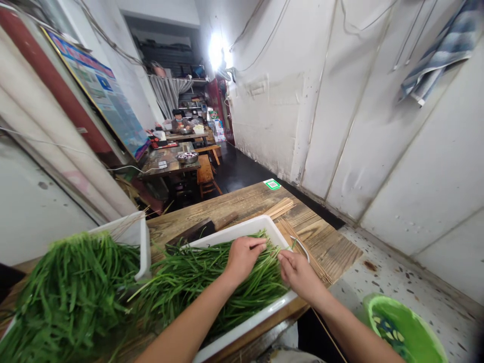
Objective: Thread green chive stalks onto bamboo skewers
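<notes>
Two bare arms [200,311] come up from the bottom, nearest of all, and reach over a long white plastic tray [251,322]. The tray sits on the brown wooden worktop [232,204], and a big pile of long, thin green stalks [204,275] fills it. The stalks lie mostly the long way of the tray. Their pale ends are by the right edge, near the far right corner, and their leafy tips go left.

The pale ends lie between the two hands, so both are close. The left hand [244,258] is over the pile, its fingers pointing right. Its thumb and fingers are bent close, but I cannot tell if it has hold of anything. The right hand [297,273] is by the tray's right edge, fingers curled in, and looks to be pinching the pale ends.

A wide dark knife with a wooden handle [204,229] lies just past the tray's far edge. Some thin tan sticks [279,208] lie beyond the far right corner.
</notes>
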Tool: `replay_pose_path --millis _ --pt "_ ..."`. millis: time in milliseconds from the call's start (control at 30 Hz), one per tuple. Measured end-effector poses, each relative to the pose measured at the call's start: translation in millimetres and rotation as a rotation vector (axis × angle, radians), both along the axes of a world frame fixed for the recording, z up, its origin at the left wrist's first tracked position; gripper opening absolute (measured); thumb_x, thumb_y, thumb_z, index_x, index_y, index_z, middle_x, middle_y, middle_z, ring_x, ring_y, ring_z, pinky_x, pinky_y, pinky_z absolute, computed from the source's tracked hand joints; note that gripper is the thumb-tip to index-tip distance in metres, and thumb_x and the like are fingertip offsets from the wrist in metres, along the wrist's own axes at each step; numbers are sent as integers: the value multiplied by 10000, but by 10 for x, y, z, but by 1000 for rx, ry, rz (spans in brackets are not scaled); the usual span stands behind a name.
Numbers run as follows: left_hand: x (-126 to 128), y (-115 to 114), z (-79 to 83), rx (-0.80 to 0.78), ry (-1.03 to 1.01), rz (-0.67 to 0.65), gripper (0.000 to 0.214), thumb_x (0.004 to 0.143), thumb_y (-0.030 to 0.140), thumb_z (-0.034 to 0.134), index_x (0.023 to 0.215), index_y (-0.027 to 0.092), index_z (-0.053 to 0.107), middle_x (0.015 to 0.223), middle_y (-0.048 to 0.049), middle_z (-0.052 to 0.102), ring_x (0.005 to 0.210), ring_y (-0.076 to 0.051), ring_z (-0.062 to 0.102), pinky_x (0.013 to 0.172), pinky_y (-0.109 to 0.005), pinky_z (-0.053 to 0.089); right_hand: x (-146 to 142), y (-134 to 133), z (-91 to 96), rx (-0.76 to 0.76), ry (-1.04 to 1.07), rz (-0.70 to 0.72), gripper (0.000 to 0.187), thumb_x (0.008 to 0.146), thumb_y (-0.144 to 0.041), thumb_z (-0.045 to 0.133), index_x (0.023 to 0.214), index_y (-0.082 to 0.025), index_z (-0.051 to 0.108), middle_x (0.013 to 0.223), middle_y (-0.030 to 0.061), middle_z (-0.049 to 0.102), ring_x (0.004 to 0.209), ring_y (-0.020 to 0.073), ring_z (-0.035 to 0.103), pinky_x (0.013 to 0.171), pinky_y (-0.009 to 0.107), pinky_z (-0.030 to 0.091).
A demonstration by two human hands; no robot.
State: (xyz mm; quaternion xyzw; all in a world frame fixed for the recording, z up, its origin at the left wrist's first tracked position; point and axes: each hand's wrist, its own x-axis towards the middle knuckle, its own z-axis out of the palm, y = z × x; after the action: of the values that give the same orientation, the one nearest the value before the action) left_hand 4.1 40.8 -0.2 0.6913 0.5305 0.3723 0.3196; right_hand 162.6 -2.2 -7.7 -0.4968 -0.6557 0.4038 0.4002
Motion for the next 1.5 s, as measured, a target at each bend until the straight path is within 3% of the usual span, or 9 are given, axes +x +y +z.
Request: replay_pose_path --millis 200,367,467,633,733,867,967,1233,1500 --pt "-65 -27 237 -1 45 -386 268 780 250 576 1013 227 708 1062 -30 700 1004 -196 624 936 -311 434 -2 -77 62 1 56 -79 191 892 -351 405 798 -199 472 430 -82 403 362 106 378 395 210 299" --pt "-150 40 252 68 151 -194 217 782 261 559 878 220 749 895 -45 731 845 -205 643 818 -295 452 24 -222 82 -25 170 -59 230 897 -419 430 851 -195 460 443 -96 342 368 93 339 378 204 251" --pt "-100 43 130 107 293 -215 145 732 260 621 763 227 758 771 -48 716 756 -208 617 728 -287 437 48 -267 84 -34 191 -61 274 901 -462 414 806 -206 426 435 -97 346 359 85 310 374 206 221" --pt "10 49 -52 108 372 -240 137 716 258 655 803 242 759 765 -61 699 769 -211 591 740 -292 409 75 -268 82 -67 208 -62 316 888 -511 423 830 -200 433 425 -106 331 350 80 285 362 201 201" --pt "37 51 -66 120 370 -269 178 752 273 624 874 250 751 790 -63 694 768 -200 587 727 -282 408 95 -247 61 -76 210 -64 319 898 -501 414 889 -185 457 416 -112 332 341 75 267 357 195 202" --pt "43 45 -47 127 422 -325 138 736 250 624 747 235 760 741 -63 684 762 -202 583 734 -288 402 122 -223 26 -79 186 -43 336 909 -491 407 959 -168 485 408 -114 335 330 73 265 356 191 204" --pt "37 63 -35 54 295 -317 121 704 209 632 714 205 753 758 -59 688 752 -192 590 725 -278 412 128 -220 35 -89 215 -41 342 901 -501 413 947 -169 483 399 -121 327 321 70 257 353 189 202" --pt "66 45 108 -251 -328 -22 247 731 365 583 729 151 706 673 -35 687 624 -166 592 660 -272 452 118 -181 132 -152 199 47 252 895 -425 434 779 -202 416 393 -121 357 304 52 260 328 167 195" --pt "77 42 75 -266 -462 -1 266 690 376 631 729 123 698 655 -34 653 572 -120 519 601 -242 421 108 -143 135 -171 185 43 227 886 -385 445 756 -200 428 387 -121 372 287 46 261 323 158 208"
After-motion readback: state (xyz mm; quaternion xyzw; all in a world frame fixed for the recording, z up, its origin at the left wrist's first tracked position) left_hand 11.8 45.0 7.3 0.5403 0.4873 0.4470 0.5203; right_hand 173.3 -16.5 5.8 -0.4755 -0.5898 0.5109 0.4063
